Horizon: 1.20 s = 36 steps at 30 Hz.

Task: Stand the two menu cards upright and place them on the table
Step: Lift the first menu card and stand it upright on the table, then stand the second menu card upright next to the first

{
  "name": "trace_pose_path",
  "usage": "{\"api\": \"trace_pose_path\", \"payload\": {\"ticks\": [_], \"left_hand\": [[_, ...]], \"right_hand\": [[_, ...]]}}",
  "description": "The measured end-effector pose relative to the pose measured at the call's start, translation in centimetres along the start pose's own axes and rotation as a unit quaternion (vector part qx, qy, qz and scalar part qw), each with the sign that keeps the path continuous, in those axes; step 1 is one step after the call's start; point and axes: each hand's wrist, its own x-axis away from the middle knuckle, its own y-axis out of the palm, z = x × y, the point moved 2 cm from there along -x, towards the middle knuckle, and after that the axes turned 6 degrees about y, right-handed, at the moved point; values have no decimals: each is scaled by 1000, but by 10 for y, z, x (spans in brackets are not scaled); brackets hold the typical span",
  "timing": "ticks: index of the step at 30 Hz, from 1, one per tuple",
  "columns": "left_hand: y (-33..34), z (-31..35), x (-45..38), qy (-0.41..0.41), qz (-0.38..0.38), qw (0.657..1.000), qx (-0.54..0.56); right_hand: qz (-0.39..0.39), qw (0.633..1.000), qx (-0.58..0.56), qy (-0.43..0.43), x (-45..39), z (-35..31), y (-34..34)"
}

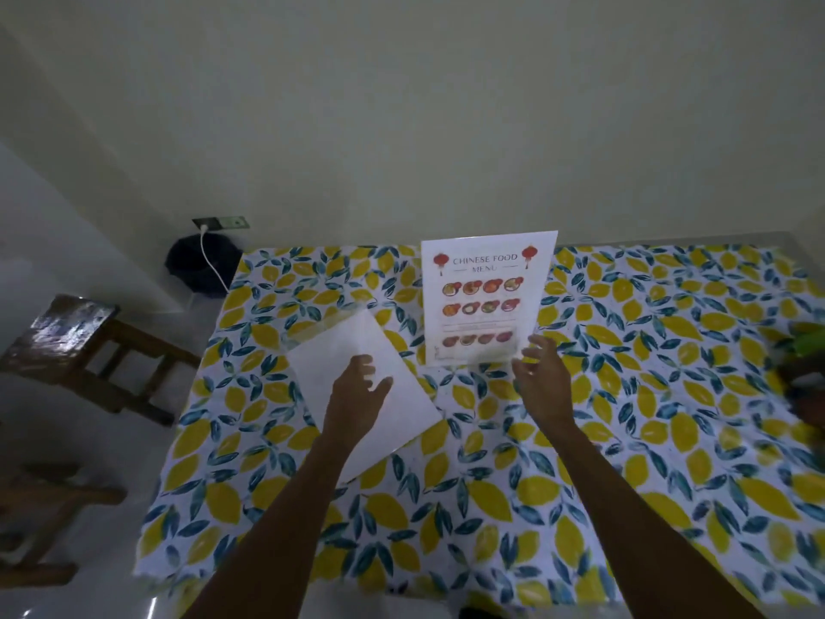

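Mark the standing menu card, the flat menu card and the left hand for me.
standing menu card (484, 301): head view, middle of its printed face.
flat menu card (326, 355): head view, blank white face left of the fingers.
left hand (355, 395): head view, back of the hand.

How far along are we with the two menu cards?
About halfway. The Chinese food menu card stands upright on the table; the right hand is open beside its base. The second card lies flat, blank side up, under the open left hand. It is not yet stood up.
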Motion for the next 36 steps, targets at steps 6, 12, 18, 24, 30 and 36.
{"api": "trace_pose_path", "payload": {"ticks": [6, 12, 18, 24, 30, 36], "left_hand": [[-49, -80, 55, -60, 0, 998, -20], [-63, -121, 80, -96, -3, 995, -7], [-43, -125, 69, -158, -32, 986, 52], [-28, -116, 56, -154, -23, 988, 18], [-45, -129, 60, -104, 10, 995, 4], [-85, -136, 80, -12, 50, 999, -5]], "right_hand": [[-88, 994, 62, -16, 64, -16, 61], [-155, 978, 134, -34, 87, -17, 111], [-179, 959, 219, 22, 67, 3, 147], [-145, 965, 215, 42, 68, 2, 159], [-153, 970, 171, 76, 81, -11, 154], [-115, 984, 124, 49, 129, -24, 130]]}}
